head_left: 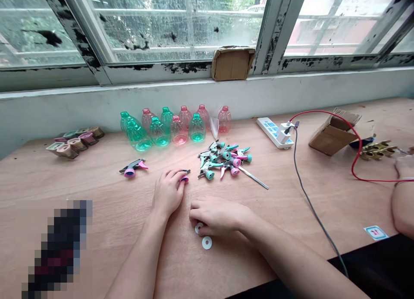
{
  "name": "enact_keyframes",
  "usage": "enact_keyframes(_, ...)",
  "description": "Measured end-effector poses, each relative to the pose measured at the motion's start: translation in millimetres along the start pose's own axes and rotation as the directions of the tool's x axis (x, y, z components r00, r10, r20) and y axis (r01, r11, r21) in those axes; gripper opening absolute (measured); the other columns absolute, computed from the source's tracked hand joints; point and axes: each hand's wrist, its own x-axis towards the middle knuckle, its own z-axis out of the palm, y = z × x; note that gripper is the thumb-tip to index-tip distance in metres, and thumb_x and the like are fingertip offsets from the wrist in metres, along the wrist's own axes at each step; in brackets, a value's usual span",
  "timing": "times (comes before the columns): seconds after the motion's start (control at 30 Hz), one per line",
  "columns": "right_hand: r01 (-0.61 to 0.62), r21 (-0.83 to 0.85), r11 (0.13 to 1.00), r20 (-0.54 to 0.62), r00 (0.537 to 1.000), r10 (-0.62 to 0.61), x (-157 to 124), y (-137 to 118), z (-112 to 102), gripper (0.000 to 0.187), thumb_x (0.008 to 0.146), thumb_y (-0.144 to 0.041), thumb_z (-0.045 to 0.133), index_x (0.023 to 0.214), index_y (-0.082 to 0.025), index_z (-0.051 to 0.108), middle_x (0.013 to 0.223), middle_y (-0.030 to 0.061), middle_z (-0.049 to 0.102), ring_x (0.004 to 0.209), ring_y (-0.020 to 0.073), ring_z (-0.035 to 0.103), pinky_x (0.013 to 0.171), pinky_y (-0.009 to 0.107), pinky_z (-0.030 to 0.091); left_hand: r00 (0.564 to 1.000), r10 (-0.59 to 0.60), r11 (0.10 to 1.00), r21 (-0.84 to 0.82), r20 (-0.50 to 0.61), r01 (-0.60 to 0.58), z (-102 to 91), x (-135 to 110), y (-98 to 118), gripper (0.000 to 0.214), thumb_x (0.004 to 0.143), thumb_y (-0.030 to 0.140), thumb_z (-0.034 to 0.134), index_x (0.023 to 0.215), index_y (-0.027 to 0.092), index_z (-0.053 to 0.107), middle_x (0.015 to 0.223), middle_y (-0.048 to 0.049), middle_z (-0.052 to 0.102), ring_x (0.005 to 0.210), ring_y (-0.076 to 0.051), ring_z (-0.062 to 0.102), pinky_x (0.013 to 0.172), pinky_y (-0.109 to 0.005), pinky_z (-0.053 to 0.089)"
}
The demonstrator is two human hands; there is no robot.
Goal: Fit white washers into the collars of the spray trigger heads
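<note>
My left hand [168,190] rests on the wooden table [97,204] with its fingers closed round a pink spray trigger head [185,177]. My right hand [216,216] lies close beside it, fingers curled down onto a small white ring [198,227]. A second white ring [207,242] lies just in front of that hand. A pile of several pink and green trigger heads [224,158] sits behind my hands. One more pink trigger head [133,168] lies alone to the left.
Several green and pink plastic bottles [168,128] stand by the window wall. Small square caps [75,141] lie at the left. A power strip [274,132] with grey and red cables, a cardboard box [333,133] and another person's arm [403,199] are at the right.
</note>
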Motion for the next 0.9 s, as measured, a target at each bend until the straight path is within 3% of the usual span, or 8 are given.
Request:
enact_keyframes(0.2, -0.049, 0.342, 0.938, -0.057, 0.996, 0.073, 0.6, 11.8, 4.4, 0.02, 0.084, -0.01, 0.06, 0.101, -0.019, 0.059, 0.076, -0.004, 0.062, 0.067, 0.0084, 0.054, 0.063, 0.018, 0.038, 0.999, -0.037, 0.996, -0.083, -0.022, 0.035, -6.8, 0.0, 4.4, 0.029, 0.092, 0.028, 0.05, 0.114, 0.024, 0.068, 0.117, -0.0063, 0.07, 0.111, -0.026, 0.06, 0.097, -0.042, 0.047)
enact_keyframes(0.37, 0.048, 0.272, 0.961, -0.086, 0.996, -0.026, 0.5, 14.8, 5.4, 0.014, 0.082, -0.023, 0.069, 0.094, -0.016, 0.067, 0.09, 0.002, 0.064, 0.072, 0.0099, 0.055, 0.065, 0.019, 0.041, 0.979, -0.182, 0.93, -0.341, -0.095, 0.139, -5.3, 0.5, 9.8, 0.027, 0.09, 0.033, 0.054, 0.11, 0.024, 0.068, 0.11, -0.0064, 0.072, 0.104, -0.025, 0.064, 0.093, -0.038, 0.048)
enact_keyframes(0.43, 0.055, 0.226, 0.973, -0.038, 0.998, -0.048, -1.5, 14.8, 1.7, 0.016, 0.079, -0.024, 0.072, 0.093, -0.016, 0.069, 0.093, 0.0029, 0.063, 0.073, 0.0104, 0.056, 0.065, 0.02, 0.041, 0.927, -0.365, 0.77, -0.587, -0.084, 0.25, -2.5, 2.7, 9.7, 0.028, 0.087, 0.036, 0.056, 0.108, 0.022, 0.067, 0.101, -0.0066, 0.071, 0.086, -0.021, 0.066, 0.079, -0.034, 0.052)
enact_keyframes(0.5, 0.029, 0.191, 0.981, 0.012, 0.999, -0.032, -3.6, 14.4, -3.5, 0.013, 0.08, -0.021, 0.07, 0.093, -0.016, 0.07, 0.091, 0.0025, 0.064, 0.073, 0.0108, 0.056, 0.065, 0.02, 0.041, 0.843, -0.538, 0.474, -0.827, 0.0, 0.303, -1.0, 6.0, 8.2, 0.03, 0.083, 0.038, 0.059, 0.106, 0.02, 0.064, 0.098, -0.0062, 0.069, 0.073, -0.017, 0.064, 0.063, -0.029, 0.05)
enact_keyframes(0.57, -0.008, 0.176, 0.984, 0.053, 0.999, -0.002, -5.3, 13.8, -8.5, 0.012, 0.081, -0.018, 0.069, 0.092, -0.016, 0.07, 0.09, 0.0024, 0.064, 0.074, 0.0111, 0.056, 0.065, 0.021, 0.04, 0.778, -0.621, 0.19, -0.946, 0.093, 0.264, -2.2, 9.5, 6.5, 0.032, 0.079, 0.038, 0.064, 0.105, 0.021, 0.06, 0.098, -0.0056, 0.067, 0.07, -0.015, 0.063, 0.055, -0.024, 0.047)
enact_keyframes(0.63, -0.031, 0.158, 0.987, 0.069, 0.997, 0.02, -6.1, 12.9, -11.7, 0.013, 0.08, -0.018, 0.069, 0.093, -0.015, 0.07, 0.091, 0.0031, 0.065, 0.076, 0.0119, 0.057, 0.066, 0.021, 0.04, 0.748, -0.647, 0.022, -0.976, 0.151, 0.216, -5.6, 12.0, 5.6, 0.031, 0.077, 0.038, 0.066, 0.102, 0.022, 0.058, 0.098, -0.0056, 0.067, 0.072, -0.014, 0.063, 0.052, -0.021, 0.045)
enact_keyframes(0.77, -0.057, 0.125, 0.991, 0.056, 0.997, 0.05, -6.3, 12.3, -11.7, 0.014, 0.079, -0.023, 0.072, 0.092, -0.016, 0.07, 0.088, 0.0026, 0.067, 0.078, 0.0129, 0.058, 0.065, 0.022, 0.039, 0.736, -0.637, -0.133, -0.973, 0.23, 0.188, -10.2, 12.7, 8.6, 0.029, 0.072, 0.035, 0.074, 0.091, 0.021, 0.058, 0.092, -0.0032, 0.066, 0.07, -0.01, 0.06, 0.053, -0.018, 0.044)
enact_keyframes(0.9, -0.09, 0.106, 0.99, 0.019, 0.996, 0.089, -7.3, 12.5, -9.1, 0.018, 0.078, -0.028, 0.074, 0.094, -0.019, 0.07, 0.086, 0.0002, 0.068, 0.073, 0.0116, 0.058, 0.06, 0.022, 0.035, 0.746, -0.634, -0.098, -0.979, 0.201, 0.18, -7.1, 10.9, 12.8, 0.044, 0.055, 0.018, 0.084, 0.09, 0.021, 0.058, 0.085, 0.0033, 0.065, 0.063, -0.006, 0.057, 0.05, -0.016, 0.04)
